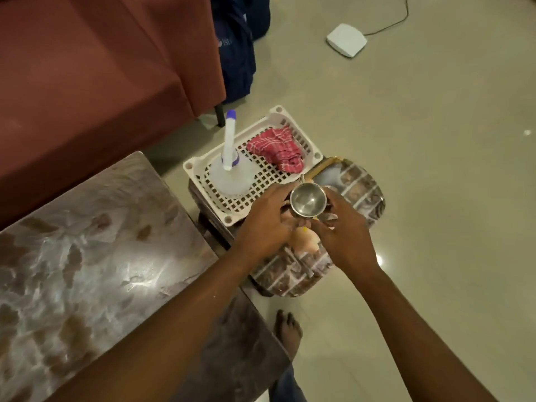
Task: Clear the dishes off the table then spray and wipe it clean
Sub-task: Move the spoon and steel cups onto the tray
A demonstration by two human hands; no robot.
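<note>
Fingers of the left hand [265, 220] and right hand [343, 230] curl around a steel cup [308, 200], gripping it from both sides above the tray [362, 187], just right of the basket [255, 181]. The table [87, 250], left of the basket, looks cleared already. The spray bottle [230, 158] and cloth [278, 149] sit untouched in the basket: spraying and wiping remain.
</note>
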